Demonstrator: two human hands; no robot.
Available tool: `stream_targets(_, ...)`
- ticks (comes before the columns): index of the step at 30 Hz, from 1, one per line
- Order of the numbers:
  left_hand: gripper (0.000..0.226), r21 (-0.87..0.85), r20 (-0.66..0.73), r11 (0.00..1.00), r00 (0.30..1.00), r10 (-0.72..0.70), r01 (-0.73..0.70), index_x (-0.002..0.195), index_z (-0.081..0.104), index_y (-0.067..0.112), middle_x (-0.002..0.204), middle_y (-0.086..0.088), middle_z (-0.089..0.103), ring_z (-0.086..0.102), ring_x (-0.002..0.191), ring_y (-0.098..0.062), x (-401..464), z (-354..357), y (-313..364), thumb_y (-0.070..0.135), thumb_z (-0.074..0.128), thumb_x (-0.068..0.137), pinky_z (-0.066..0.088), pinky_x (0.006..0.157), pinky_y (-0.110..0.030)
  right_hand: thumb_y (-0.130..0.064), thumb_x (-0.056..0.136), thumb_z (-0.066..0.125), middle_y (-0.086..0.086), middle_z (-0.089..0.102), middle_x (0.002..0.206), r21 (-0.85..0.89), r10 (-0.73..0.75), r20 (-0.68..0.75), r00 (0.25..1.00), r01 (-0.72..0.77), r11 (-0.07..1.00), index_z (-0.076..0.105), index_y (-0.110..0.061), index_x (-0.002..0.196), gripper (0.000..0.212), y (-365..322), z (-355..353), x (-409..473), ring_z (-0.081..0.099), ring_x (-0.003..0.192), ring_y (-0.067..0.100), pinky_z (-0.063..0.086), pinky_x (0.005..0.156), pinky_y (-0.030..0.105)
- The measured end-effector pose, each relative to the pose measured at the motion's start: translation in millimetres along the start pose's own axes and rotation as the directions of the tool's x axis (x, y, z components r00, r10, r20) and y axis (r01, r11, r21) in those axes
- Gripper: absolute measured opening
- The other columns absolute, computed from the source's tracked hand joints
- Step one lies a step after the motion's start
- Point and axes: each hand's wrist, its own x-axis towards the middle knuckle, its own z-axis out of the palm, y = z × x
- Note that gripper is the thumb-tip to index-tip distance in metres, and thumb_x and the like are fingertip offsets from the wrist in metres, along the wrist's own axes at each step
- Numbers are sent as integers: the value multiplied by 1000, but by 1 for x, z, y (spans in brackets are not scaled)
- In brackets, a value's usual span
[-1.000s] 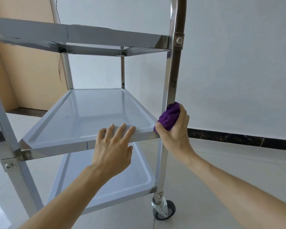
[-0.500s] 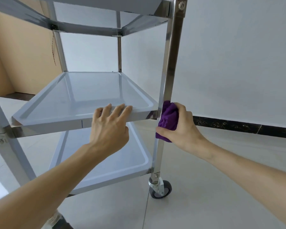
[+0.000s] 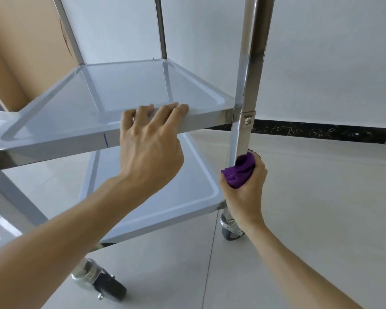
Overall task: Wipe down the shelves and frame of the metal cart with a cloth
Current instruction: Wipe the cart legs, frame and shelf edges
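right hand (image 3: 243, 192): grip wrapped tight round the crumpled purple cloth (image 3: 240, 169), pressing it on the shiny steel cart post (image 3: 247, 85)
left hand (image 3: 151, 143): fingers curled over the grey middle shelf (image 3: 98, 101) front lip
below: grey bottom shelf (image 3: 183, 192), caster wheel (image 3: 231, 234) under the right hand
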Motion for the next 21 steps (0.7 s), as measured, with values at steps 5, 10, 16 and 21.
stream_targets(5,56,11,6,1000,1000,11,-11,135,51,22,133,7,60,52,119,-36,0,1,0,8,42,82,26,100,-43,-5,71,78,12,52,121,-54,149,101,984,-145,988,49,-6,126,61,28,-5,-23,49,115,32,51,85,25)
stream_targets(10,57,15,45,1000,999,3,-3,137,48,23,135,7,57,49,121,-36,3,-1,1,10,41,82,24,101,-45,-10,69,79,8,58,108,-24,117,135,984,-115,993,52,-12,114,53,-2,-7,7,54,108,38,54,85,49)
stream_targets(16,58,-8,86,1000,996,-20,21,138,46,24,138,10,54,46,123,-34,5,-3,0,10,42,83,22,103,-45,-22,67,81,-8,48,112,77,42,18,999,-43,996,47,-33,115,59,-40,2,34,50,110,20,57,82,33)
stream_targets(21,60,-21,131,1000,991,23,-21,139,43,23,138,10,53,45,123,-34,5,-7,-4,11,42,80,22,103,-44,-7,71,76,-14,44,115,60,-20,-67,998,24,998,44,-31,119,63,-5,11,8,45,113,15,45,90,18)
